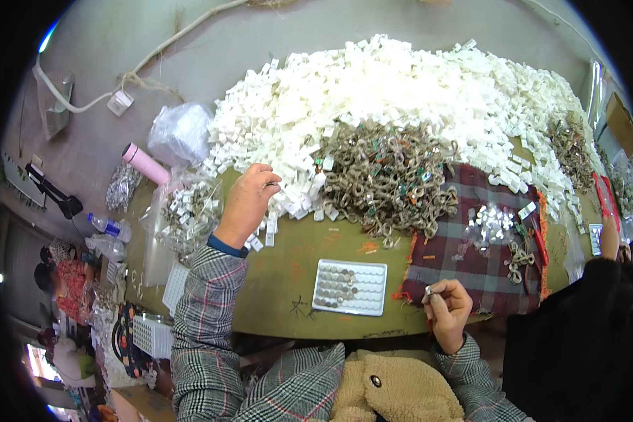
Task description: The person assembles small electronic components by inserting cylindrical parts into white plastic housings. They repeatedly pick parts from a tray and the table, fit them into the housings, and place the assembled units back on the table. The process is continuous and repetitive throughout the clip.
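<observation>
Head view: the left hand (250, 197) is raised at the edge of a big heap of white plastic pieces (401, 91), its fingers pinched shut on a small thin part too tiny to be told. The right hand (446, 306) is closed on a small metal piece (429, 292) near the counter (295, 253) edge, beside a plaid cloth (457, 260). Between the hands a white tray (350, 286) with dark round parts is seen.
</observation>
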Demonstrator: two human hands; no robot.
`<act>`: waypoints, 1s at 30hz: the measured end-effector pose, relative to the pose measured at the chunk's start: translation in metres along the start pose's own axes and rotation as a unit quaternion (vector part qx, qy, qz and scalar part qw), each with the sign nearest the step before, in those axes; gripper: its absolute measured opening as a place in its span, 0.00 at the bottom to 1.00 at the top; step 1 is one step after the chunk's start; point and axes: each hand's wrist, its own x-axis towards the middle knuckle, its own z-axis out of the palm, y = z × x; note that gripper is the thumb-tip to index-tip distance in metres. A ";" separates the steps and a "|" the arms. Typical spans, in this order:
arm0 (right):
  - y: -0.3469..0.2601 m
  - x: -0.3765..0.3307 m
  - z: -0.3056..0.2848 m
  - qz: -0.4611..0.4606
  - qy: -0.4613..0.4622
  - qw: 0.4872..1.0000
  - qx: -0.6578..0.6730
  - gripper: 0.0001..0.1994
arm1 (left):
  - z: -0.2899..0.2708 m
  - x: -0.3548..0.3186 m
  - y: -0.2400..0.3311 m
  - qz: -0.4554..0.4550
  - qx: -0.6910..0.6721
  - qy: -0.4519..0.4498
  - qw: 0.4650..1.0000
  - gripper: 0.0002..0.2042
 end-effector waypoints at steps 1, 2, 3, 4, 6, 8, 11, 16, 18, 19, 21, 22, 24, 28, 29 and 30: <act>0.001 0.000 0.000 -0.004 -0.002 1.000 0.001 0.04 | -0.006 -0.011 0.001 0.003 -0.001 -0.007 1.000 0.08; 0.002 -0.001 -0.001 -0.005 -0.002 1.000 0.006 0.04 | -0.010 -0.022 0.003 -0.005 0.017 0.000 1.000 0.12; 0.003 0.000 -0.001 -0.014 0.000 1.000 0.011 0.03 | -0.013 -0.033 0.005 -0.040 -0.026 0.013 0.999 0.12; 0.005 0.000 -0.001 -0.027 0.000 0.999 0.023 0.03 | -0.017 -0.046 0.007 -0.079 -0.066 0.026 0.994 0.12; 0.006 0.001 -0.001 -0.046 -0.003 0.998 0.047 0.03 | -0.026 -0.075 0.010 -0.278 -0.282 -0.020 0.918 0.10; 0.005 0.003 -0.001 -0.048 -0.007 0.996 0.068 0.03 | -0.022 -0.104 0.014 -0.325 -0.504 0.012 0.800 0.11; 0.003 0.003 0.001 -0.035 -0.006 0.997 0.068 0.03 | -0.017 -0.141 0.011 -0.364 -0.681 0.020 0.636 0.12; 0.003 0.001 0.007 -0.012 -0.011 1.000 -0.022 0.03 | 0.007 -0.167 0.002 -0.332 -0.729 0.033 0.598 0.13; 0.004 0.000 0.010 -0.014 -0.014 0.997 -0.074 0.03 | 0.012 -0.166 0.001 -0.306 -0.727 0.046 0.612 0.12; 0.005 -0.001 0.011 -0.018 -0.013 0.997 -0.079 0.03 | 0.012 -0.164 0.001 -0.289 -0.720 0.054 0.629 0.11; 0.006 -0.001 0.013 -0.024 -0.012 0.996 -0.087 0.03 | 0.014 -0.155 0.001 -0.238 -0.601 0.061 0.760 0.09; 0.006 -0.001 0.014 -0.022 -0.010 0.996 -0.086 0.03 | 0.015 -0.147 0.002 -0.198 -0.476 0.059 0.855 0.09; 0.005 -0.001 0.014 -0.022 -0.003 0.996 -0.083 0.03 | 0.019 -0.134 0.005 -0.125 -0.194 0.056 0.971 0.09; 0.004 -0.001 0.013 -0.017 -0.020 0.996 -0.089 0.03 | 0.038 -0.111 0.016 -0.088 0.120 0.057 0.987 0.09; 0.004 -0.001 0.012 -0.016 -0.023 0.996 -0.090 0.03 | 0.045 -0.105 0.019 -0.104 0.117 0.057 0.986 0.08; 0.004 -0.001 0.011 -0.016 -0.024 0.995 -0.092 0.03 | 0.050 -0.100 0.021 -0.101 0.140 0.070 0.982 0.05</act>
